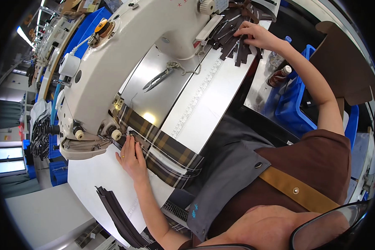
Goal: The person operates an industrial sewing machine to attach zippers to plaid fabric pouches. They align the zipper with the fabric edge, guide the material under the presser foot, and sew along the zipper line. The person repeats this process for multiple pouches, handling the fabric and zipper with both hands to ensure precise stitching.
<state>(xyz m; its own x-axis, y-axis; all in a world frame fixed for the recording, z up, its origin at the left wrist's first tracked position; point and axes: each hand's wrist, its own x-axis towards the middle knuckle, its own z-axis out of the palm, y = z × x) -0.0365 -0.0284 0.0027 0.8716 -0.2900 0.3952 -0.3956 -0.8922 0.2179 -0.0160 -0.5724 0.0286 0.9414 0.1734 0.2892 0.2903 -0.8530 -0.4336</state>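
Observation:
A strip of brown plaid fabric [171, 143] lies under the needle end of a cream sewing machine [91, 83] and hangs toward my lap. My left hand [133, 159] rests on it beside the presser foot, fingers stretched out and lying flat. Under those fingertips the cloth edge is partly hidden. Over at the far right of the table, my right hand [258, 36] reaches into a pile of dark brown zippers [227, 37]. Its thumb and fingers pinch one zipper at the near side of the pile.
Thread snips [158, 79] lie on the metal plate under the machine arm, near a grey cord [177, 66]. More dark zippers [118, 218] drape over the left table edge. To the right are a brown bottle [280, 76], a blue crate [291, 104] and a cardboard flap [341, 62].

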